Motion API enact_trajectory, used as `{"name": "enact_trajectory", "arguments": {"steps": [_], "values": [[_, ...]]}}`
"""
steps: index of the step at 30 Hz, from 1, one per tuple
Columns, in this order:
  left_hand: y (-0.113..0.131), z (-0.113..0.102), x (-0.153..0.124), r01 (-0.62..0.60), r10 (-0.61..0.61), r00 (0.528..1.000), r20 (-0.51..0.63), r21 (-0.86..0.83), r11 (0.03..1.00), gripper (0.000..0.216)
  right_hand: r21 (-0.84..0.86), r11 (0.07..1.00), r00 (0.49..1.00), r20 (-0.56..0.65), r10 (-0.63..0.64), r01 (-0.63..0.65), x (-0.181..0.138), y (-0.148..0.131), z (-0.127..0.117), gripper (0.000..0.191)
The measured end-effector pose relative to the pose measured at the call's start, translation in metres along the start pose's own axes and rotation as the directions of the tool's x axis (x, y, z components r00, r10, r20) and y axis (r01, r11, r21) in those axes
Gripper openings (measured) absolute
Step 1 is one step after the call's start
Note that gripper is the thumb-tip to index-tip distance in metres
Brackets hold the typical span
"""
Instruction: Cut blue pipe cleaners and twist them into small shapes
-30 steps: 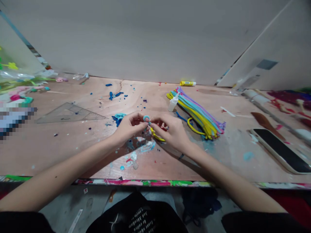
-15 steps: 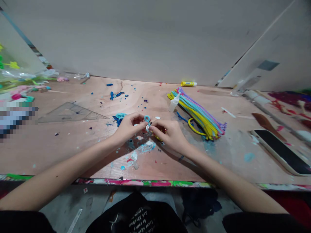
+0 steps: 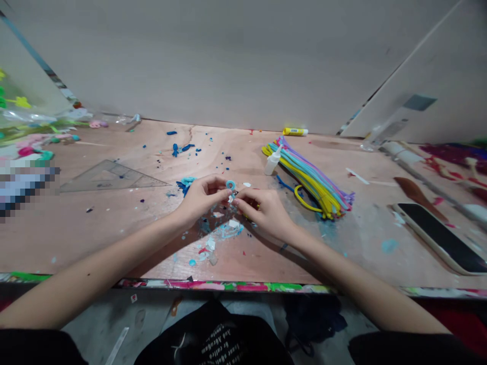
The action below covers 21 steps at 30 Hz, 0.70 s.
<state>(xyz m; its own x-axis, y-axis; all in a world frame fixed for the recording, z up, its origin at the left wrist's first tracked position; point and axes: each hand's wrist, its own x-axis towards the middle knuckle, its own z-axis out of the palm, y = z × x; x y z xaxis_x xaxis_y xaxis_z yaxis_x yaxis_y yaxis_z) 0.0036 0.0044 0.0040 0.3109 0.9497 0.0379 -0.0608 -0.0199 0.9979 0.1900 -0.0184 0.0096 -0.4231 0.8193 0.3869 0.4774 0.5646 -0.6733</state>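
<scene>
Our small blue pipe-cleaner loop [image 3: 230, 185] stands upright, its ring on top and its short stem running down between our fingertips, above the middle of the plywood table [image 3: 95, 228]. Our left hand [image 3: 201, 200] is curled nearly closed, pinching the stem. Our right hand [image 3: 264, 210] is half closed, its fingertips [image 3: 238, 202] meeting the left's at the stem; what else they grip is hidden. The fuzzy ring looks tightly wound. A pipe-cleaner bundle [image 3: 312, 185] lies just beyond our right hand.

Left hand [image 3: 201, 198], right hand [image 3: 266, 214], both pinching, forearms [image 3: 99, 256] angled inward
</scene>
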Motion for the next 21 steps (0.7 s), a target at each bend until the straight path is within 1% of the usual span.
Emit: {"name": "enact_trajectory", "arguments": {"steps": [4,7,9,10,13,15,18,21], "values": [[0.001,0.001,0.0,-0.003,0.003,1.0,-0.017,-0.018,1.0,0.016,0.02,1.0,1.0,0.02,0.003,-0.003,0.0,-0.001,-0.001,0.023],[-0.001,-0.001,0.001,0.024,-0.026,0.999,-0.024,-0.054,0.998,0.019,0.029,0.999,0.999,0.031,0.015,-0.015,-0.001,0.001,-0.001,0.024],[-0.001,-0.002,0.002,0.067,-0.068,0.998,-0.012,-0.09,0.994,0.024,0.079,0.997,0.999,0.03,0.018,-0.02,0.0,0.004,0.0,0.024],[-0.001,-0.003,0.002,0.084,-0.084,0.996,0.0,-0.106,0.991,0.027,0.132,0.991,0.999,0.023,0.024,-0.027,0.0,0.006,0.0,0.024],[0.001,-0.003,0.001,0.104,-0.099,0.994,0.045,-0.133,0.986,0.035,0.37,0.927,0.997,-0.005,0.071,-0.064,0.003,0.015,0.001,0.022],[0.003,-0.002,-0.001,0.111,-0.101,0.992,0.075,-0.143,0.984,0.038,0.499,0.86,0.995,0.035,0.098,-0.102,0.005,0.02,-0.001,0.029],[0.004,0.001,-0.003,0.128,-0.11,0.987,0.117,-0.157,0.979,0.043,0.572,0.799,0.982,0.13,0.134,-0.185,0.006,0.023,-0.004,0.038],[0.005,0.002,-0.005,0.136,-0.11,0.982,0.156,-0.161,0.978,0.045,0.628,0.749,0.977,0.13,0.166,-0.211,0.004,0.023,-0.005,0.033]]}}
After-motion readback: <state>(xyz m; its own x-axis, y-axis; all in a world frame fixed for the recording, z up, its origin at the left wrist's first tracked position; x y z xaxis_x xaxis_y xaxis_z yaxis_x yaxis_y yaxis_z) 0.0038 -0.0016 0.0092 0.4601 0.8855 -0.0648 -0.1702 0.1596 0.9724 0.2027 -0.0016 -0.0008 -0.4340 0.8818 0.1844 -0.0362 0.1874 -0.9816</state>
